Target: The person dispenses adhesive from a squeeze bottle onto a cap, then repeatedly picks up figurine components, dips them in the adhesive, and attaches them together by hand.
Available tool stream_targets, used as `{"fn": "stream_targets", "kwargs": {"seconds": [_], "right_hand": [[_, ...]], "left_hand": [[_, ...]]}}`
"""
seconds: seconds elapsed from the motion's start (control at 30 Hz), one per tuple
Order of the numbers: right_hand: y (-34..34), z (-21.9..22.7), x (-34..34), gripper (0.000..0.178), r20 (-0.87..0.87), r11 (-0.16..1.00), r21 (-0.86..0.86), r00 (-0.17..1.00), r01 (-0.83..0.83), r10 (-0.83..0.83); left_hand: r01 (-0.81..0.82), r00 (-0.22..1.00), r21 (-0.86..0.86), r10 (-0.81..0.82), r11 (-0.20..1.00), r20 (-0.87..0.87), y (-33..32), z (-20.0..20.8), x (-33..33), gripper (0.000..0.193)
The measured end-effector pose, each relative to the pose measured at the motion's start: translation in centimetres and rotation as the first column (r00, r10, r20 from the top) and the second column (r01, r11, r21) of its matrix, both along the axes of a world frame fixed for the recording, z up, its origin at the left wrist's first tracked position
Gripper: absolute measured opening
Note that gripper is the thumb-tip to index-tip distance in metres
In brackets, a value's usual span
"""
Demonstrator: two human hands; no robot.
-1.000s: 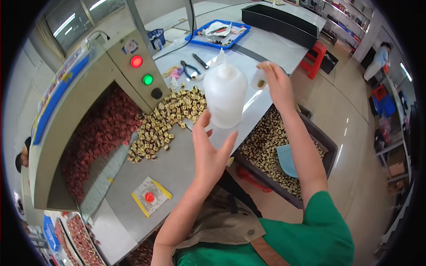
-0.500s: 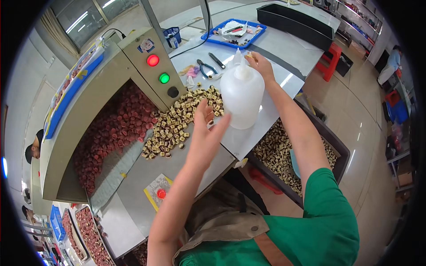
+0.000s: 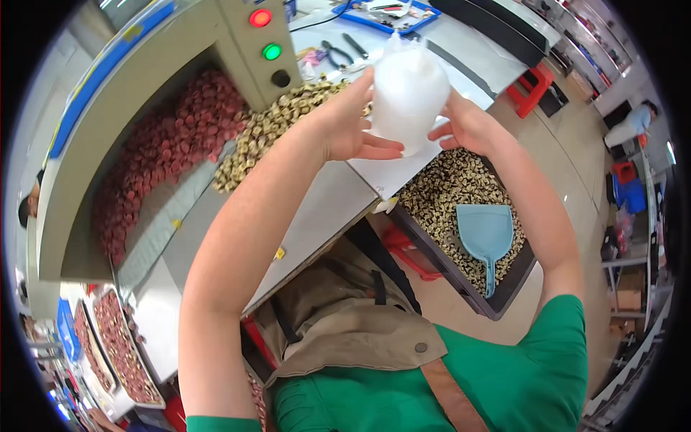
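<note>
A beige machine [image 3: 216, 32] fills the upper left of the frame, with dark red pieces [image 3: 173, 137] heaped in its arched mouth. The grey table [image 3: 309, 216] runs through the middle, yellow and brown pieces [image 3: 277, 129] piled on it beside the machine. Right of centre a dark crate [image 3: 446, 281] holds many more small pieces, and a blue dustpan [image 3: 486, 230] lies on top of them. The white bottle [image 3: 409, 97] is at upper centre, between the two hands and over the table's near corner; whether its base rests on anything I cannot tell. Handling it well would seem to call for even, light support from both sides, since the wall looks thin enough to give under a squeeze, and for keeping it clear of the loose pieces. The left hand [image 3: 349, 122] is spread in a wide cup against the bottle's left side, its lower fingers reaching around to the base. The right hand [image 3: 468, 122] is at the opposite side, fingers half bent toward the lower wall; they seem to touch it, but how firmly they press cannot be told.
</note>
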State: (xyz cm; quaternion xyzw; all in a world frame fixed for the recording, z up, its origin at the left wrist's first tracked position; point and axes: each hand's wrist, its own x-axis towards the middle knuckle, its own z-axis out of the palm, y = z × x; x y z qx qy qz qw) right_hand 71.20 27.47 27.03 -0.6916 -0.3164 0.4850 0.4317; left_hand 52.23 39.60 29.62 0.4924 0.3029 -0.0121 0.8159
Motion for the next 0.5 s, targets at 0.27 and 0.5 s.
{"fn": "stream_targets", "kwargs": {"seconds": [0.27, 0.5], "right_hand": [[-2.4, 4.2, -12.4, 0.055, -0.09, 0.942, 0.319, 0.986, -0.105, 0.14], [2.2, 3.4, -23.8, 0.05, -0.368, 0.84, 0.517, 0.845, -0.161, 0.388]], "left_hand": [[-0.006, 0.987, 0.169, -0.022, 0.986, 0.162, -4.0, 7.7, -13.4, 0.079], [-0.231, 0.972, 0.599, 0.152, 0.767, 0.181, -4.3, 8.2, -23.1, 0.069]]}}
